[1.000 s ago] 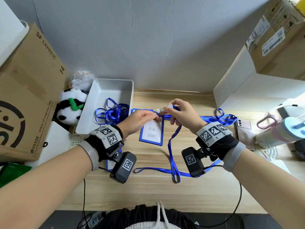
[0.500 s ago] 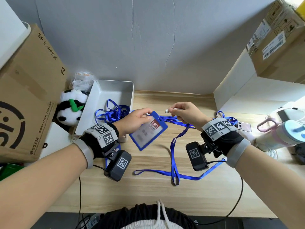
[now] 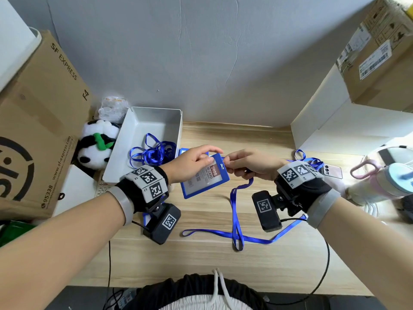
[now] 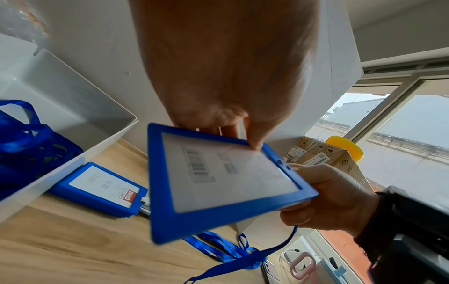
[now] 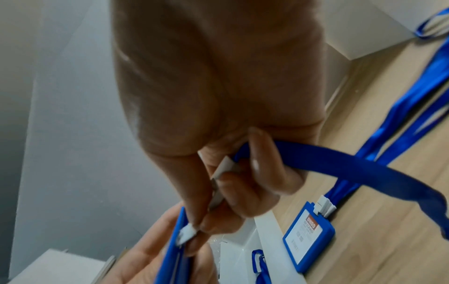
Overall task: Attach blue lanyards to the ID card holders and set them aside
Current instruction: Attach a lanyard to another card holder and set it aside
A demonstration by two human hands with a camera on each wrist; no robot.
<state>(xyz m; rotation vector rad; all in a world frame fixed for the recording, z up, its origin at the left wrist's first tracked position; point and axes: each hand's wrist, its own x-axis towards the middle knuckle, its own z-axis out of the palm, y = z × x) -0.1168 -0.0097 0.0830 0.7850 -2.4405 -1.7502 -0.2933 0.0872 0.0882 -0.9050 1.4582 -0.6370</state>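
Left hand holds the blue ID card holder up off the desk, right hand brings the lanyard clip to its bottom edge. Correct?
Not quite. The right hand brings the lanyard clip to the top edge, by the red header, as the head view shows. The left hand does hold the blue ID card holder up.

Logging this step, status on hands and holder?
Left hand grips card holder, tilted above desk. Right hand pinches lanyard clip at holder's top edge. Nothing blocking.

1. A makeshift home or small-office packing corner; a light wooden desk (image 3: 257, 260) set against a plain grey wall (image 3: 201, 52)
2. Brown cardboard shipping boxes (image 3: 38, 130) far left and right; a plush panda toy (image 3: 96, 146) far left; a window (image 4: 401, 123) right
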